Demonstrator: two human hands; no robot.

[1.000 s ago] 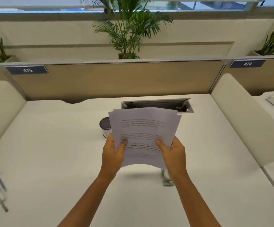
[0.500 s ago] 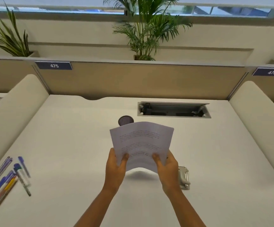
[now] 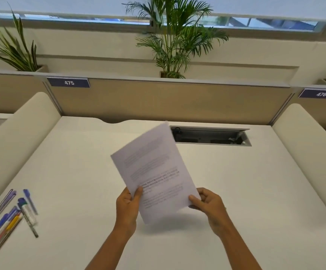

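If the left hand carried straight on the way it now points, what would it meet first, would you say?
Probably nothing soon: the left hand, gripping the white printed paper sheets, points away over bare white desk toward the grey cable recess; the sheets hide part of that line.

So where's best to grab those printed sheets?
Probably the near end, from the person's side, thumbs on top, as the left hand and right hand pinch it: the printed sheets are thin, tilted, their far end in the air.
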